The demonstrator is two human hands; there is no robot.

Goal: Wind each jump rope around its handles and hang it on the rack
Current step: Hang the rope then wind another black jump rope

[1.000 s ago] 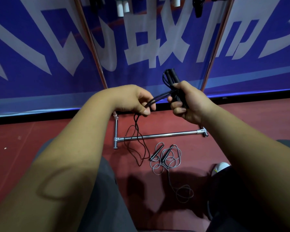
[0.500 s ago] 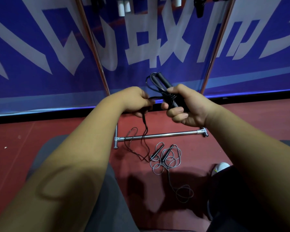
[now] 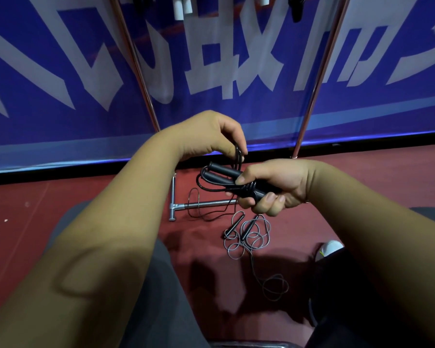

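My right hand [image 3: 271, 187] grips the two black handles [image 3: 224, 175] of a black jump rope, held side by side and pointing left, with a few turns of cord around them. My left hand [image 3: 211, 134] sits just above and pinches the black cord [image 3: 238, 154]. The loose rest of that cord [image 3: 196, 204] hangs down to the red floor. A second jump rope [image 3: 248, 234], grey cord with dark handles, lies tangled on the floor below my hands.
The metal rack stands ahead: two slanted poles [image 3: 136, 69] [image 3: 319, 71] and a chrome base bar [image 3: 206, 203] on the floor. White and black handles [image 3: 182, 7] hang at the top edge. A blue banner is behind. My knees and a white shoe [image 3: 330, 247] are below.
My right hand has dropped and turned the handles from upright to pointing left. My left hand has carried the cord up over them, and less cord trails on the floor.
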